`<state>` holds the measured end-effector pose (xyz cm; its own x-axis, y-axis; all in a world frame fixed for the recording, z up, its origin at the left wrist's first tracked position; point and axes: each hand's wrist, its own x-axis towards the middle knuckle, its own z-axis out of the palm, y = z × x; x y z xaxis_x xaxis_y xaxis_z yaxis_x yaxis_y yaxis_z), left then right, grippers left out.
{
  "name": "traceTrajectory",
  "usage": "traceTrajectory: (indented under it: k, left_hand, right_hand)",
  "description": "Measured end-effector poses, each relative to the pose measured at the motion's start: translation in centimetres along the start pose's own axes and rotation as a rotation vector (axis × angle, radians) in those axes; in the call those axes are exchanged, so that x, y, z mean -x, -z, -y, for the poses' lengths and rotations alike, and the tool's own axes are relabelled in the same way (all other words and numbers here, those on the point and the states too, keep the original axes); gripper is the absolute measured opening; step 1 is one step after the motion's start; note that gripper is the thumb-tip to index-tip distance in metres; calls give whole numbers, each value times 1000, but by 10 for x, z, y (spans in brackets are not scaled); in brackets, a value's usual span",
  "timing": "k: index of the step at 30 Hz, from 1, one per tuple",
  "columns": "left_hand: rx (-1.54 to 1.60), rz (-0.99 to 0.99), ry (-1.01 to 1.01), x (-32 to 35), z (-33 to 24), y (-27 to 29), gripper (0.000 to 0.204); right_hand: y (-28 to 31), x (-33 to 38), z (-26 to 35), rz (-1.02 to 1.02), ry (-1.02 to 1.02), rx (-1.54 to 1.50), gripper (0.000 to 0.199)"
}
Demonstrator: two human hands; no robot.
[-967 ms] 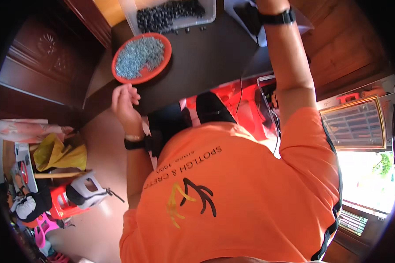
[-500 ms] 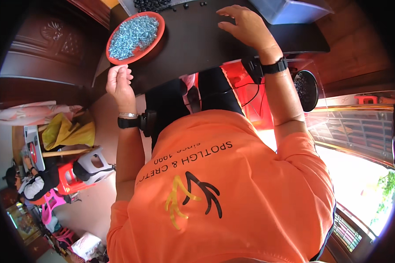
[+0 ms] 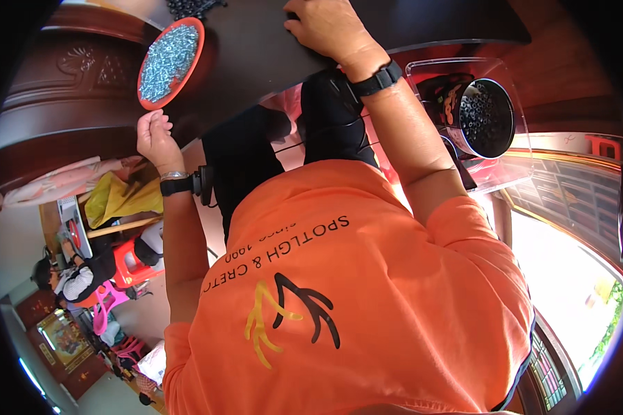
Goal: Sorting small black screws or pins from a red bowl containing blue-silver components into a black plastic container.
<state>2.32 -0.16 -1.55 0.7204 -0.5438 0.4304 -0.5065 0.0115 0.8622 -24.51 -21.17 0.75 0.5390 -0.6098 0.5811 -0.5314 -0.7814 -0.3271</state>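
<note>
My left hand (image 3: 158, 142) is closed, thumb and fingers pressed together, just below the near rim of a round red dish (image 3: 199, 52). Whatever sits in its fingertips, if anything, is too small to make out. Many small shiny silver-blue metal pieces (image 3: 169, 62) fill the dish. Over the dark table (image 3: 256, 59), my right hand (image 3: 329, 29) reaches leftward with thumb and finger apart; the frame's top edge cuts off part of it. I see nothing in its grasp. A heap of small black parts (image 3: 190, 7) lies beyond the dish.
Right of my right forearm, a clear plastic bin (image 3: 512, 76) holds a round black container (image 3: 511, 128) with small dark ring-shaped pieces inside. A thin cable (image 3: 291, 146) crosses my lap. Farther left are stools (image 3: 128, 266), a yellow cloth (image 3: 121, 197) and another person (image 3: 76, 277).
My right hand has moved left across the table, its fingers now closer to the dish. The whole view has shifted, bringing more of the clear bin into sight. My left hand stays by the dish.
</note>
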Motion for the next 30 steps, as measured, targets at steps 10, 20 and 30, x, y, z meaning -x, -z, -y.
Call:
traceTrajectory:
  k: [10,20,30]
  left_hand:
    - [-67,-37,-15,1,-2,-2,13]
    - [-45,-37,-5,-2,-2,0,11]
    - [-38,-69,7,-3,9,0,11]
  right_hand:
    - [-1,5,-3,-8,30,71,20]
    - [3,4,-1,10,51,91,20]
    - [3,4,4,8,111,74,17]
